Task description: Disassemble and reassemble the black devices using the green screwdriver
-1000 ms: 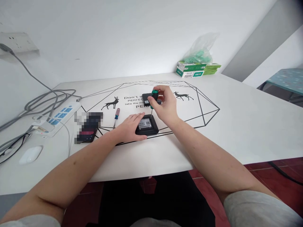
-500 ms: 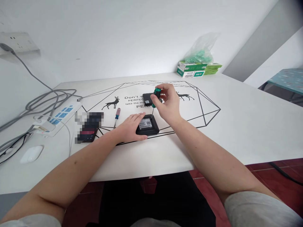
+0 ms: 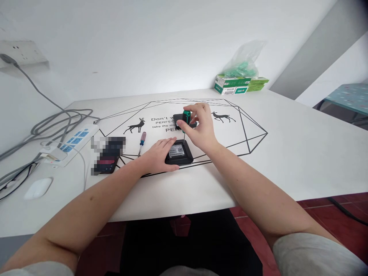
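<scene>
My right hand (image 3: pixel 201 126) is closed around the green-and-black handle of a screwdriver (image 3: pixel 186 118). Its thin shaft points down, nearly upright, to the far right corner of a black square device (image 3: pixel 187 155) with a white printed label. My left hand (image 3: pixel 160 156) grips that device from its left side, thumb along the near edge and fingers at the far edge. Behind the screwdriver lies another flat black piece (image 3: pixel 178 117), partly hidden by my right hand. Left of my left hand rests a second screwdriver (image 3: pixel 143 138) with a reddish, blue-ended handle.
A blurred dark phone (image 3: pixel 110 157) lies to the left. Beyond it are a white power strip (image 3: pixel 71 143), coiled grey cables (image 3: pixel 57 119) and a white mouse-like object (image 3: pixel 39 188). Green-and-white boxes (image 3: pixel 232 83) with a plastic bag (image 3: pixel 244 61) on top stand at the back right.
My right hand has shifted slightly left, and the screwdriver has gone from leaning to nearly upright. My left hand and the labelled device stay in place.
</scene>
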Demonstrator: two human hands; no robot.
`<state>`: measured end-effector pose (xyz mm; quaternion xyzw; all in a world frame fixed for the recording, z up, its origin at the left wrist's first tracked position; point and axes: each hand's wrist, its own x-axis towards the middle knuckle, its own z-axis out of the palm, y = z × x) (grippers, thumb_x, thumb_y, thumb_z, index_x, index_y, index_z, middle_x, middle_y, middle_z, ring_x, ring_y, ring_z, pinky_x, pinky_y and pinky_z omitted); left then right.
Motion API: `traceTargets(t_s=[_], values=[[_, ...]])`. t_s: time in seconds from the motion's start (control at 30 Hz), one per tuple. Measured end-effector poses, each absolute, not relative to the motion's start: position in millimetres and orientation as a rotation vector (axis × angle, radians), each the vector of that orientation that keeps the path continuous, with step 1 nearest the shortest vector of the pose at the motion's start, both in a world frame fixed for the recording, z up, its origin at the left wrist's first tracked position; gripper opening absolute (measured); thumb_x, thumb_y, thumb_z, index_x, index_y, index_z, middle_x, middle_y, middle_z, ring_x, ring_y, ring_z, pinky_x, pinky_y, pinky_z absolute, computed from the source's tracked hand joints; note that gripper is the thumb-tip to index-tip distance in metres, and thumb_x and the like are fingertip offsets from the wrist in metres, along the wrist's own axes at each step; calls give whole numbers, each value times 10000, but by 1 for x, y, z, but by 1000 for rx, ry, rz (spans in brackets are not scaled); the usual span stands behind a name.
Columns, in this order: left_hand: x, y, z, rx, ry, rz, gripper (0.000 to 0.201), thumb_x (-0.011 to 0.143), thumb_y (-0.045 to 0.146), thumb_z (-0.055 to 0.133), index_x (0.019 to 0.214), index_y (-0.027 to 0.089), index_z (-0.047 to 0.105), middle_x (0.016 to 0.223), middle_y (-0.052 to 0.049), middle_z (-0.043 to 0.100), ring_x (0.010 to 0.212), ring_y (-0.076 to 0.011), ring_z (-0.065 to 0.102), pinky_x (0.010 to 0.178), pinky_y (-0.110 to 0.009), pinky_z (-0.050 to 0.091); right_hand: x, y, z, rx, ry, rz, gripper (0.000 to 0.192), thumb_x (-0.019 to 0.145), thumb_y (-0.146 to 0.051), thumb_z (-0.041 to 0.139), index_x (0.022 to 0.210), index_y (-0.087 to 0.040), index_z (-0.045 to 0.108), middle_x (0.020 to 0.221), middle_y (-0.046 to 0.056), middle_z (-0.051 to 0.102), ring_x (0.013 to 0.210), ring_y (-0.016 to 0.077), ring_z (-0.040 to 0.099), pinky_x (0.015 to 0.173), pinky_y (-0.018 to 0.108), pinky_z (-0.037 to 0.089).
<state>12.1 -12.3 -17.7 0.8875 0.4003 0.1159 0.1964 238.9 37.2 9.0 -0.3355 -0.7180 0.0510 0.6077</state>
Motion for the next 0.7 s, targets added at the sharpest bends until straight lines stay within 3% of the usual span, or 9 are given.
traceTargets(t_s=[0.1, 0.33, 0.4, 0.53, 0.7], values=[[12, -12, -17, 2481, 1129, 312, 1135, 880, 641, 752, 1776, 167, 242, 1826, -196, 315, 1668, -442, 304, 1365, -602, 293, 238, 38, 9, -780, -1659, 93, 361, 909, -362, 761, 1251, -285, 679, 1102, 49, 643, 874, 199, 637, 712, 384, 634], [13, -13, -16, 2481, 1120, 316, 1124, 887, 630, 750, 1778, 170, 241, 1832, -194, 306, 1669, -432, 306, 1370, -598, 286, 238, 34, 7, -760, -1640, 219, 311, 1010, -292, 540, 1294, -290, 667, 1215, 74, 732, 1068, 251, 705, 899, 465, 657], [13, -13, -16, 2478, 1128, 307, 1134, 885, 636, 746, 1777, 152, 241, 1829, -205, 308, 1672, -436, 300, 1372, -597, 284, 239, 35, 7, -765, -1644, 185, 268, 1029, -362, 578, 1267, -283, 672, 1193, 77, 712, 1069, 253, 694, 874, 451, 653], [12, -12, -18, 2475, 1123, 315, 1140, 883, 642, 750, 1781, 162, 238, 1829, -205, 308, 1671, -441, 304, 1365, -609, 294, 240, 39, 7, -809, -1663, 83, 393, 925, -434, 770, 1273, -292, 653, 1149, 56, 631, 926, 212, 635, 739, 391, 628], [11, -11, -20, 2479, 1104, 337, 1133, 886, 639, 757, 1788, 194, 234, 1827, -196, 320, 1667, -445, 314, 1353, -621, 307, 240, 41, 5, -823, -1659, 65, 421, 915, -293, 695, 1323, -312, 593, 1131, 45, 624, 935, 215, 622, 736, 386, 623]])
